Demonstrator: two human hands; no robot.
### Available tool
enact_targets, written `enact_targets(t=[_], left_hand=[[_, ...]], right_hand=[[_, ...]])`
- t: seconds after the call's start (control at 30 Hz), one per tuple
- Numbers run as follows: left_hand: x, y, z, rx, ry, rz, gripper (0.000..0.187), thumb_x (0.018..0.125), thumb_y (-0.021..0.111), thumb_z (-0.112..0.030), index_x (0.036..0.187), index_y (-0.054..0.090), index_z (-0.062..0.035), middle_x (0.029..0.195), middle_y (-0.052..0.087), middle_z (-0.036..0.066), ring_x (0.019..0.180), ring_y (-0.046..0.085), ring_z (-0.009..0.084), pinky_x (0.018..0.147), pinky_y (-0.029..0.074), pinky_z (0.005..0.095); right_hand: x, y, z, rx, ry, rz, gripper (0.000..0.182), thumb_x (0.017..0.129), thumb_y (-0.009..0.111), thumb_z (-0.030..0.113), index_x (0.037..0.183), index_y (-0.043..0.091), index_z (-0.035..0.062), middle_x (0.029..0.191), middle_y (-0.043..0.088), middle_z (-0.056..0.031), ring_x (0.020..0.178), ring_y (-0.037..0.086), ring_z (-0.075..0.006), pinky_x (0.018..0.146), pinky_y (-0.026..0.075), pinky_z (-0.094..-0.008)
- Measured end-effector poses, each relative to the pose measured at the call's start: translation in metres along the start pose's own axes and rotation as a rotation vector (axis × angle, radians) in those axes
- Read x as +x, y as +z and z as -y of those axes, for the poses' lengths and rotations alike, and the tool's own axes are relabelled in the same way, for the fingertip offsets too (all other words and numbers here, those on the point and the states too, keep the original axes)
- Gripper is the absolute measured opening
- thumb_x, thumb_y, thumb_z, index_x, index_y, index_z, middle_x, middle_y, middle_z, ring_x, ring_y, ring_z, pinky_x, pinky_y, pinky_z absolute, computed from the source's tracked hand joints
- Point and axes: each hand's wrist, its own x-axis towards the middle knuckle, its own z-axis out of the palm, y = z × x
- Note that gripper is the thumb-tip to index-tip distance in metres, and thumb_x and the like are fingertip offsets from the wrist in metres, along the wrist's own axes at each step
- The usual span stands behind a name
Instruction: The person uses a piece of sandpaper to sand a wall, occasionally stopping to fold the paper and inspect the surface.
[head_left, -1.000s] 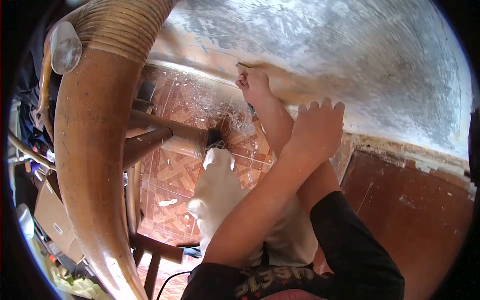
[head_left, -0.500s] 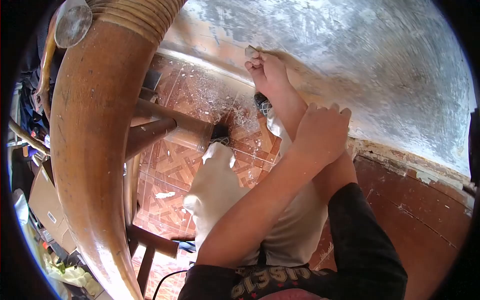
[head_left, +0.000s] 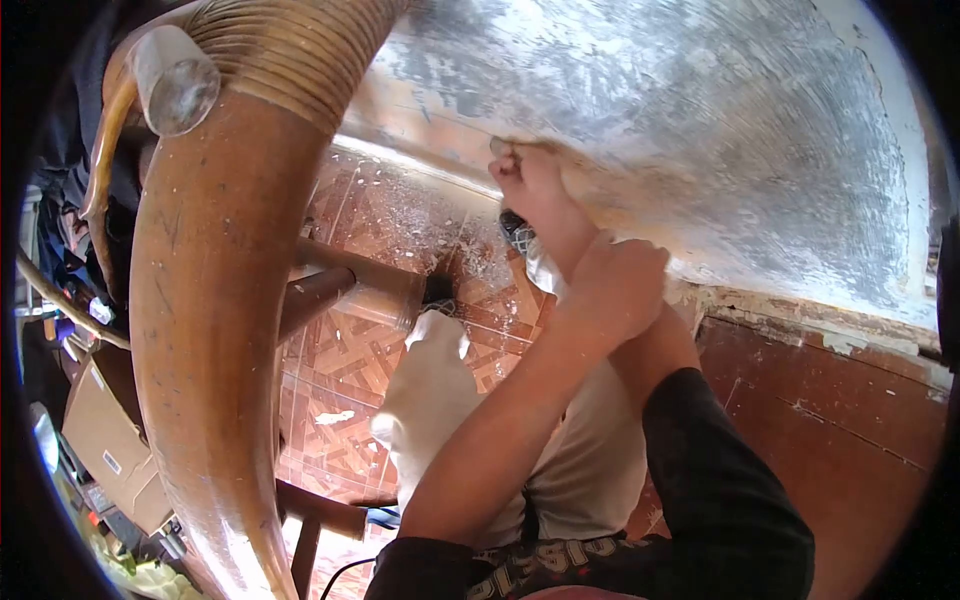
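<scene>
My right hand (head_left: pixel 532 183) is at the low part of the wall (head_left: pixel 720 130), its fingers closed round a small grey flat piece (head_left: pixel 499 147) whose kind I cannot make out. The piece is against or very close to the wall. My left hand (head_left: pixel 622 285) is wrapped over my right forearm (head_left: pixel 650 350), its fingers bent round the far side. Grey-white smears cover the wall, with a bare peach strip along its lower edge.
A big curved wooden furniture arm (head_left: pixel 210 300) rises on the left, with a clear cup (head_left: pixel 182 90) at its top. White dust and flakes lie on the patterned floor (head_left: pixel 330 380). A cardboard box (head_left: pixel 110 440) stands at far left, near a thin branch (head_left: pixel 70 300).
The whole view has shifted and turned a little. My right hand, with the grey piece, sits slightly lower along the wall. My left hand has moved with the forearm, still holding it.
</scene>
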Motion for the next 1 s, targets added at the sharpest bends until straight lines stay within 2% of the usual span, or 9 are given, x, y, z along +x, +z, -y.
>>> enact_targets(t=[0.13,0.17,0.27,0.33,0.4,0.47,0.6,0.8,1.0], left_hand=[[0.000,0.005,-0.007,-0.105,0.066,-0.109,0.017,0.087,0.051,-0.017,0.083,0.060,-0.0031,0.083,0.065,0.018,0.086,0.062,0.0365,0.075,0.047,0.0477],[0.002,0.005,-0.007,-0.122,0.037,-0.068,0.017,0.087,0.051,-0.017,0.083,0.059,-0.0026,0.083,0.064,0.018,0.087,0.061,0.0371,0.077,0.046,0.0474],[-0.001,0.010,-0.004,-0.063,0.146,-0.134,0.018,0.088,0.051,-0.017,0.084,0.059,-0.0016,0.084,0.064,0.019,0.088,0.060,0.0387,0.079,0.045,0.0492],[0.001,-0.001,-0.007,-0.121,0.102,-0.074,0.018,0.088,0.051,-0.017,0.085,0.059,-0.0014,0.085,0.064,0.019,0.088,0.060,0.0388,0.080,0.045,0.0493],[0.000,-0.006,-0.012,-0.195,0.076,-0.001,0.018,0.088,0.051,-0.017,0.086,0.058,-0.0013,0.086,0.063,0.020,0.089,0.060,0.0390,0.081,0.044,0.0494],[0.000,0.001,-0.008,-0.102,0.028,-0.032,0.018,0.088,0.051,-0.017,0.086,0.058,-0.0012,0.086,0.063,0.020,0.087,0.060,0.0387,0.081,0.044,0.0479],[0.000,0.006,0.000,-0.036,0.125,-0.103,0.018,0.088,0.051,-0.017,0.086,0.059,-0.0015,0.089,0.063,0.019,0.090,0.060,0.0374,0.082,0.043,0.0473],[-0.002,0.004,-0.008,-0.023,-0.004,0.031,0.018,0.089,0.051,-0.018,0.088,0.059,-0.0020,0.095,0.063,0.017,0.096,0.059,0.0346,0.083,0.042,0.0486],[0.000,-0.012,-0.014,-0.120,0.023,0.099,0.021,0.090,0.051,-0.021,0.096,0.061,-0.0030,0.098,0.062,0.017,0.099,0.058,0.0343,0.089,0.042,0.0463]], right_hand=[[-0.025,0.006,0.009,-0.082,-0.011,0.283,0.014,0.095,0.034,0.001,0.094,0.047,-0.0041,0.073,0.045,-0.0062,0.060,0.036,-0.0139,0.061,0.036,-0.0303],[-0.006,-0.011,0.004,-0.006,0.155,0.235,0.017,0.094,0.033,0.000,0.097,0.049,-0.0061,0.073,0.046,-0.0063,0.059,0.035,-0.0138,0.062,0.036,-0.0302],[0.001,-0.010,0.010,-0.070,0.102,0.088,0.028,0.094,0.032,-0.001,0.111,0.051,-0.0128,0.073,0.047,-0.0065,0.058,0.035,-0.0138,0.064,0.036,-0.0295],[-0.007,-0.003,0.015,-0.041,0.127,0.249,0.029,0.092,0.032,-0.001,0.112,0.050,-0.0134,0.071,0.045,-0.0066,0.058,0.035,-0.0144,0.064,0.037,-0.0294],[-0.021,0.004,0.016,-0.054,0.027,0.325,0.018,0.091,0.033,-0.001,0.094,0.050,-0.0074,0.069,0.044,-0.0063,0.057,0.034,-0.0148,0.062,0.035,-0.0297],[-0.021,0.002,0.011,-0.178,-0.046,0.296,0.027,0.089,0.035,-0.005,0.110,0.049,-0.0152,0.066,0.044,-0.0032,0.055,0.035,-0.0121,0.064,0.036,-0.0296],[-0.010,0.007,0.010,-0.055,0.100,0.256,0.010,0.088,0.038,-0.006,0.085,0.047,-0.0064,0.067,0.046,-0.0055,0.055,0.035,-0.0136,0.064,0.037,-0.0299],[0.001,-0.011,-0.008,-0.058,0.062,0.267,0.034,0.092,0.037,-0.002,0.121,0.047,-0.0176,0.071,0.042,-0.0029,0.058,0.033,-0.0116,0.067,0.037,-0.0311],[-0.022,0.011,-0.001,-0.053,-0.019,0.366,0.014,0.091,0.035,-0.003,0.089,0.049,-0.0022,0.071,0.041,-0.0023,0.057,0.032,-0.0130,0.069,0.037,-0.0310]])
